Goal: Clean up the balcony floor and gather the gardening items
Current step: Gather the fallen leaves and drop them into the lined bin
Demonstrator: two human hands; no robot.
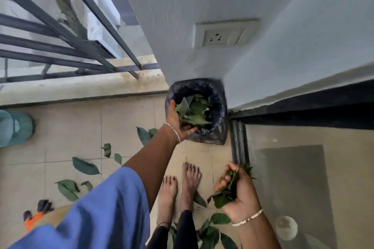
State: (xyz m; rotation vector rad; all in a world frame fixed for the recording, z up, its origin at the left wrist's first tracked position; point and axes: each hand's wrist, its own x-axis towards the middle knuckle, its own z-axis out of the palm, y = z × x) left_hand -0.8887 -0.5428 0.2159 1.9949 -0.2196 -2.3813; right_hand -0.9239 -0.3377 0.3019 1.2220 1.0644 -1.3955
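Your left hand (179,122) was over bin (220,127) in corner, fingers spread wide, dumped leaves (194,111) at palm. Right hand (239,190) clutched leaf bunch (226,196), well apart from bin, tips poking out. Slack grip could've shed some on the way. Floor leaves (85,166) sat near your bare feet (190,176), so slip risk imo.

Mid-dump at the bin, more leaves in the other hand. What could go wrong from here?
1. The left hand sits over the near rim of the bin, so leaves may spill onto the floor.
2. The right hand grips a bunch of leaves with ends sticking out; some could drop on the way.
3. The bare feet stand among loose leaves, a possible slip.
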